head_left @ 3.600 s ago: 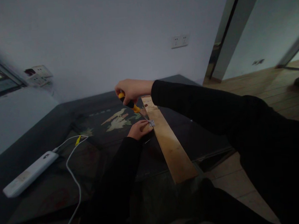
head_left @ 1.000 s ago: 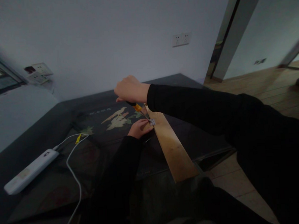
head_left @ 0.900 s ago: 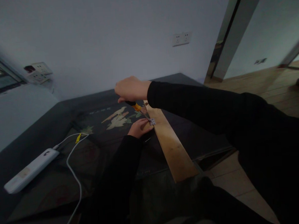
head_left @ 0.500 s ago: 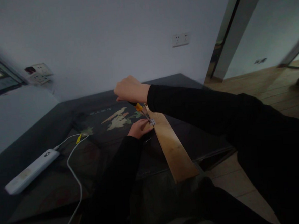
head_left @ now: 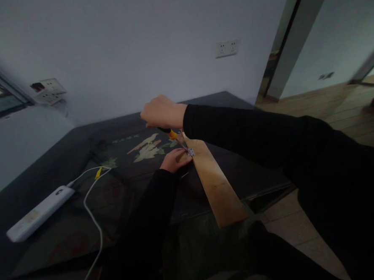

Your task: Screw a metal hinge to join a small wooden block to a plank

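On the dark surface (head_left: pixel 240 177), small metal hinge (head_left: pixel 191 152) sits at left edge of wooden board (head_left: pixel 218 188). Right hand (head_left: pixel 162 111): fingers clamped round screwdriver (head_left: pixel 172 135), tip at hinge. Left hand (head_left: pixel 173 161): fingers appear to pinch a small wooden piece (head_left: pixel 183 158) beside it. Shaft tilts; exact contact too small to tell. Advisable: shaft upright, even pressure, left fingers clear of tip.

The dark table (head_left: pixel 246 172) (pale-patterned in places) bears a wooden plank (head_left: pixel 216 184), a long white device (head_left: pixel 41 212) and its cable (head_left: pixel 101 238).
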`<action>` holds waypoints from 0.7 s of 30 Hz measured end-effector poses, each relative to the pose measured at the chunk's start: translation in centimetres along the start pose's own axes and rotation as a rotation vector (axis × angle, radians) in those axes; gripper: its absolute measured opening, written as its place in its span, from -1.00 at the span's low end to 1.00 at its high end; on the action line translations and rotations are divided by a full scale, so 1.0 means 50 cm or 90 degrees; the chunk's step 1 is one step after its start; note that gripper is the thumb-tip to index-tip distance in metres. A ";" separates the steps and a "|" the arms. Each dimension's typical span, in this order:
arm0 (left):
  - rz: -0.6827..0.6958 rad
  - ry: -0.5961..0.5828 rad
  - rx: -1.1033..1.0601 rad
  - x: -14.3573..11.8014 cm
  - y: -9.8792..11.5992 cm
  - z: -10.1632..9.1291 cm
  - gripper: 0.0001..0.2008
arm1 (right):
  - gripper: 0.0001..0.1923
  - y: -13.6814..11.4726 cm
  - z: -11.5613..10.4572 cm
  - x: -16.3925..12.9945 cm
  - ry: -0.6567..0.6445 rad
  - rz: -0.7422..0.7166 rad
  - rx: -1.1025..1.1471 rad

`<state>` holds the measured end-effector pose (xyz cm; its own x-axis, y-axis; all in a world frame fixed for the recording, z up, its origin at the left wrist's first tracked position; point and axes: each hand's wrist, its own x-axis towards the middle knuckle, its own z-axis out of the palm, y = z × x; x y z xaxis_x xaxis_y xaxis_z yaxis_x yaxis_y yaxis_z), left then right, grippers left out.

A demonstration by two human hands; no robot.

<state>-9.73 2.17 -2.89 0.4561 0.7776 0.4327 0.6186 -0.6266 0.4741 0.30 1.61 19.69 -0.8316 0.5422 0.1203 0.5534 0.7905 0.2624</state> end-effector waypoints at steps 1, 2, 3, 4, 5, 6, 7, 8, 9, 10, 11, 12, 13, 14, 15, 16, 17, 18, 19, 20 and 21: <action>-0.002 -0.001 0.000 0.000 0.000 0.000 -0.57 | -0.63 -0.001 0.007 0.000 0.026 0.019 -0.020; -0.002 -0.003 -0.001 0.000 0.000 0.000 -0.56 | -0.62 -0.001 0.012 -0.001 0.050 0.044 -0.041; -0.003 -0.005 -0.002 0.000 -0.001 0.000 -0.55 | -0.60 -0.001 0.014 -0.003 0.065 0.068 -0.056; -0.002 -0.007 -0.002 0.000 -0.001 0.000 -0.55 | -0.58 0.000 0.014 -0.005 0.057 0.076 -0.062; -0.001 -0.008 -0.003 0.000 -0.001 0.001 -0.55 | -0.56 0.002 0.010 -0.007 0.034 0.076 -0.059; -0.001 -0.010 -0.004 0.000 -0.001 0.001 -0.55 | -0.55 0.004 0.004 -0.009 0.001 0.070 -0.052; 0.000 -0.012 -0.003 -0.001 -0.001 0.001 -0.55 | -0.55 0.006 -0.004 -0.010 -0.040 0.057 -0.043; 0.000 -0.015 -0.001 -0.001 -0.001 0.000 -0.55 | -0.56 0.008 -0.013 -0.010 -0.085 0.039 -0.034; -0.001 -0.018 0.001 -0.002 -0.001 0.000 -0.56 | -0.58 0.008 -0.021 -0.009 -0.129 0.018 -0.026; -0.003 -0.020 0.004 -0.002 -0.001 0.000 -0.55 | -0.61 0.007 -0.027 -0.008 -0.167 -0.001 -0.016; -0.006 -0.020 0.007 -0.003 -0.001 0.000 -0.55 | -0.64 0.005 -0.031 -0.007 -0.190 -0.018 -0.007; -0.008 -0.018 0.010 -0.003 0.000 0.000 -0.55 | -0.65 0.002 -0.032 -0.006 -0.193 -0.029 0.003; -0.009 -0.013 0.010 -0.003 0.000 0.000 -0.55 | -0.66 -0.001 -0.029 -0.005 -0.174 -0.030 0.009; -0.009 -0.009 0.010 -0.003 0.000 0.000 -0.55 | -0.66 -0.005 -0.024 -0.005 -0.137 -0.019 0.010; -0.007 -0.005 0.008 -0.002 0.000 0.000 -0.55 | -0.67 -0.008 -0.017 -0.006 -0.089 0.002 0.002; -0.006 -0.002 0.007 -0.002 0.000 -0.001 -0.55 | -0.68 -0.012 -0.009 -0.007 -0.042 0.029 -0.013; -0.005 -0.001 0.005 -0.001 0.000 -0.001 -0.56 | -0.68 -0.014 -0.001 -0.008 -0.002 0.057 -0.030; -0.006 -0.002 0.004 0.000 0.001 -0.001 -0.55 | -0.68 -0.015 0.005 -0.009 0.025 0.080 -0.046; -0.006 -0.003 0.003 0.000 0.001 -0.001 -0.55 | -0.66 -0.015 0.008 -0.011 0.036 0.097 -0.058; -0.006 -0.004 0.003 0.001 0.001 -0.002 -0.55 | -0.63 -0.015 0.009 -0.012 0.034 0.103 -0.062; -0.006 -0.005 0.002 0.001 0.001 -0.002 -0.55 | -0.59 -0.013 0.007 -0.013 0.021 0.101 -0.057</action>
<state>-9.76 2.17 -2.79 0.4551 0.7836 0.4229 0.6243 -0.6194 0.4760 0.47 0.84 19.13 -0.7360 0.6475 0.1977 0.6726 0.6662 0.3221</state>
